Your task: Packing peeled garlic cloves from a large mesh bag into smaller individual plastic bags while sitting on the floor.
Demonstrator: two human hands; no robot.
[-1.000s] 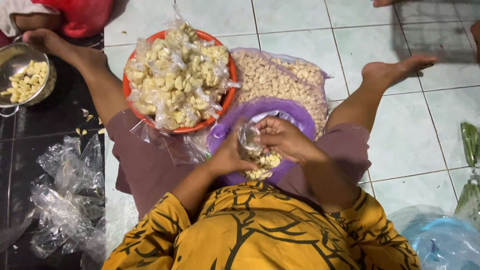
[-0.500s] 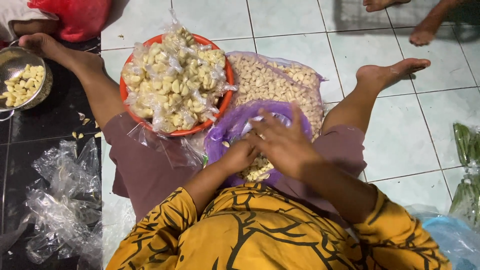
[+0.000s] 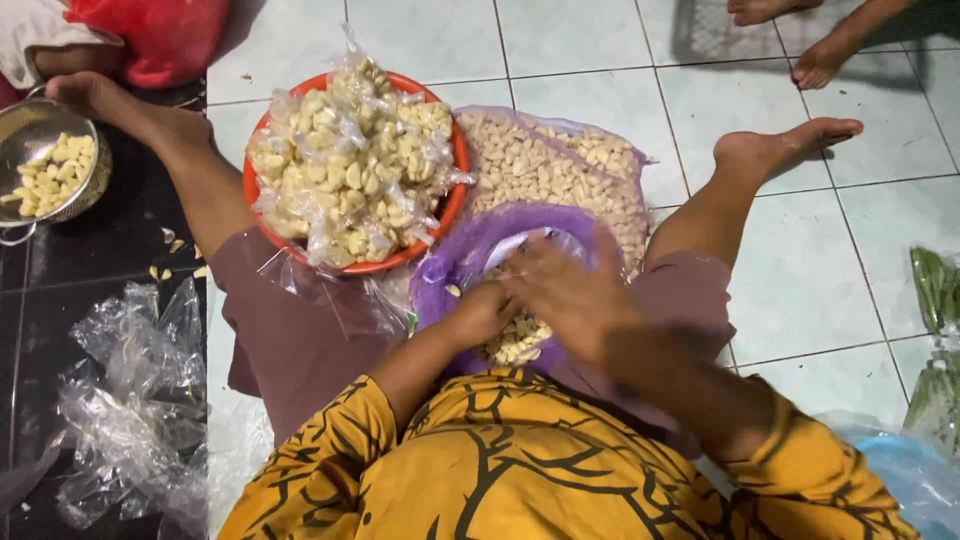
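I sit on the floor with a purple bowl (image 3: 450, 270) of peeled garlic cloves between my legs. My left hand (image 3: 483, 312) is closed over the bowl, gripping a small clear bag of cloves (image 3: 515, 340) that sits just under it. My right hand (image 3: 568, 292) lies palm down over the bowl with its fingers stretched towards the far rim. It is blurred, and what is beneath it is hidden. Both hands touch each other above the cloves.
An orange basin (image 3: 452, 195) heaped with filled clear bags of garlic stands beyond my left knee. A large plastic bag of loose cloves (image 3: 555, 165) lies behind the bowl. A metal colander (image 3: 40, 165) with cloves and crumpled clear bags (image 3: 125, 400) are at the left. Other people's feet (image 3: 820, 60) show at the top right.
My right hand has gone from holding the small bag up with the left to reaching forward, flat over the bowl. The left hand has dropped lower into the bowl.
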